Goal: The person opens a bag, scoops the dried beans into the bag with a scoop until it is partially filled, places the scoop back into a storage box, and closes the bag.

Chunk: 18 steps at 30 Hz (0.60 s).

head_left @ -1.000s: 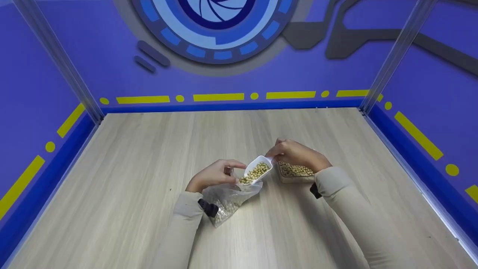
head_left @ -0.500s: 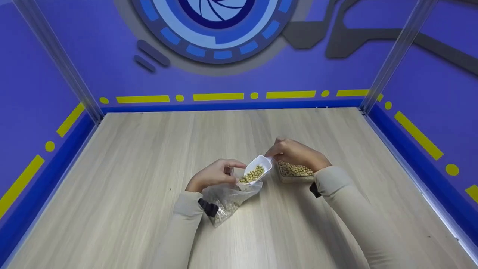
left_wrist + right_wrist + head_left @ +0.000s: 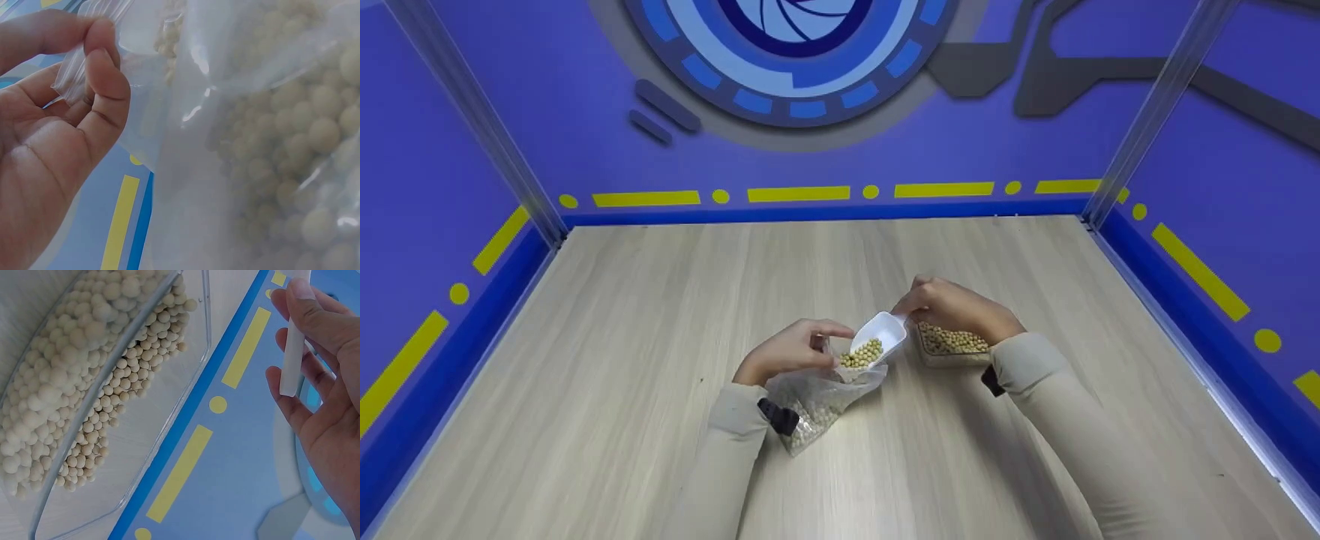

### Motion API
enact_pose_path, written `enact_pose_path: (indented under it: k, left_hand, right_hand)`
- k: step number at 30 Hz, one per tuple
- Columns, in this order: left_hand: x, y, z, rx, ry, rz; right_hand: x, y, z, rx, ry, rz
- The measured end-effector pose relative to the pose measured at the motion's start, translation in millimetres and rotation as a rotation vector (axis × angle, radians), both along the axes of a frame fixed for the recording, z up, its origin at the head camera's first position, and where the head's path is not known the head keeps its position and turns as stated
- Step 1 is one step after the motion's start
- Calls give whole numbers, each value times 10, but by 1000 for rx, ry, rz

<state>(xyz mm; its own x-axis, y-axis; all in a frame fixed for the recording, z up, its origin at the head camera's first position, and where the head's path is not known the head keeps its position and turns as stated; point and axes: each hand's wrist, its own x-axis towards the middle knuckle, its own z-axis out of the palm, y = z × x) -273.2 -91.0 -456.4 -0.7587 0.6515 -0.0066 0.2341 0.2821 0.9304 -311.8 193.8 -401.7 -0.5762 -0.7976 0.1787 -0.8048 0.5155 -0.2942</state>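
My left hand pinches the top edge of a clear zip bag, which holds pale round beads like soybeans in its lower part. With my right hand I grip the handle of a white scoop. The scoop tilts down to the left, its lip at the bag's mouth beside my left fingers. A small heap of beads lies toward that lip, and the scoop's back part is bare. Below my right hand stands a clear box with more beads, partly hidden by the hand in the head view.
A pale wood-grain table carries everything. Blue panels with yellow dashes stand along its back and sides, joined by metal corner posts.
Beads have slid down and out of the scoop toward the bag, so fewer lie in it and more of its white floor shows. Both hands have stayed nearly still.
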Motion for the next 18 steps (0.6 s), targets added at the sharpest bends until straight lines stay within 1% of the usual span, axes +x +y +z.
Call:
enact_pose_path:
  k: [6,10,11,15,17,18]
  left_hand:
    - [0,-10,5,3,9,-4]
    - [-1,-23,10,6,18,-7]
    - [22,-20,49,4,16,-4]
    - [29,-24,87,7,-5,0]
    - [31,-29,103,6,-19,5]
    - [10,-37,76,7,-19,3]
  right_hand:
    - [5,-6,12,-3,1,-7]
    - [9,-10,33,-10,-1,3]
    - [9,-10,37,-9,-4,2]
    - [7,-13,55,-13,-32,-15]
    - [6,-17,65,-13,-45,-21]
    - [8,-18,71,-17,-44,-18]
